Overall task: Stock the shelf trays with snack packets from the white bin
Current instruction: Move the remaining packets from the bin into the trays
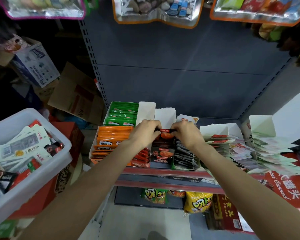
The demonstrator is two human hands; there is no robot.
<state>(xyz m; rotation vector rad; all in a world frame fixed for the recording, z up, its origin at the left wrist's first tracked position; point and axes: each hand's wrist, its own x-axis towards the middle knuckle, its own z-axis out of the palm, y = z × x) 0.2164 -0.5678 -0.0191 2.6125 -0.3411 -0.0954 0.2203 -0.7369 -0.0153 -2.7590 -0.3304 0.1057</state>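
Glossy flat black packet (165,134); cardboard tray (160,161)

At the centre of the frame we see the left hand (146,131) and the right hand (187,133) pinching the two top corners of a black snack packet (165,134), held upright over the black tray (160,157) on the shelf (163,172). Just left of that tray we find a red tray (142,157), then an orange tray (109,142), with a green tray (122,114) behind it. To the right sits a tray of grey packets (184,155). At the lower left we see the white bin (42,172), heaped with mixed packets. Along the top edge hang clear bags (156,9), and at the lower centre stand yellow and green crisp bags (197,203).
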